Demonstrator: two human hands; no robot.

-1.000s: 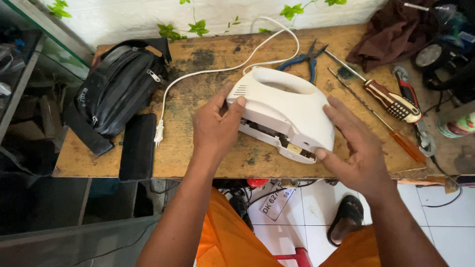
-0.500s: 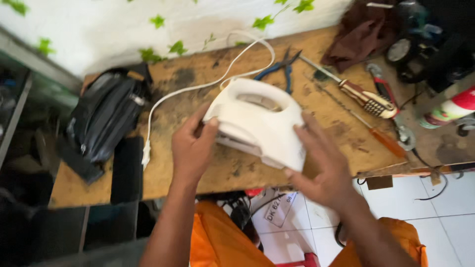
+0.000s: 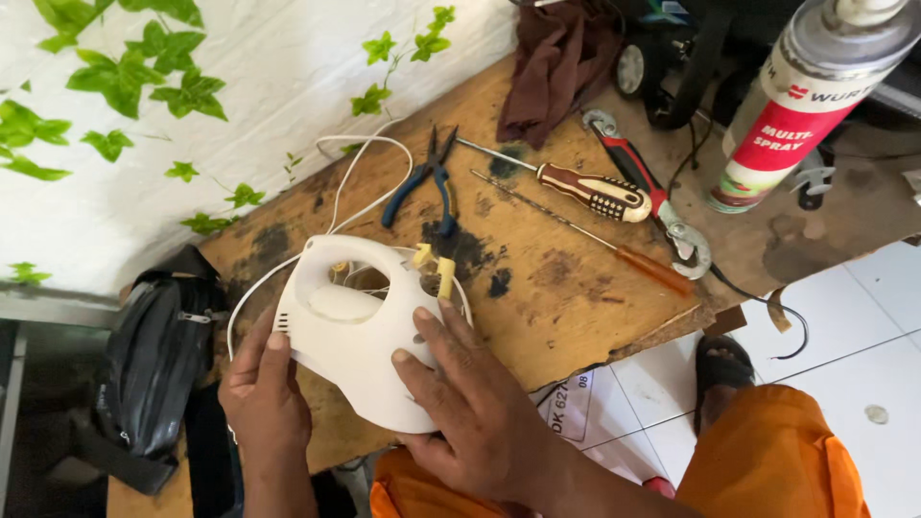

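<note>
Left grip: our left hand cups the rear end of the white hand mixer housing, thumb up along its side, closed on the plastic.
Right grip: our right hand lies over the front of the housing, fingers spread on its top face, palm wrapping the lower edge; it holds the housing too.
Mixer housing: we see it held between both hands at the near edge of the bench, tilted, with the handle opening facing up.
Yellow parts: two small yellowish pieces stick up from the housing just beyond our right fingertips; we cannot tell what they are.
Cord: a white power cord runs from the housing in a loop toward the wall.
Pliers: blue-handled pliers lie on the bench just beyond the housing, next to the cord loop.
Screwdrivers: a brown-and-cream-handled screwdriver and a long, thin orange-handled one lie slanted to the right of the pliers, near each other.
Wrench: a red-and-black adjustable wrench lies just right of the screwdrivers.
Spray can: a spray can stands at the far right.
Cloth: a dark brown cloth is bunched at the bench's far edge.
Bag: a black bag sits left of our left hand.
Below: orange trousers and a sandalled foot on white tiles.
</note>
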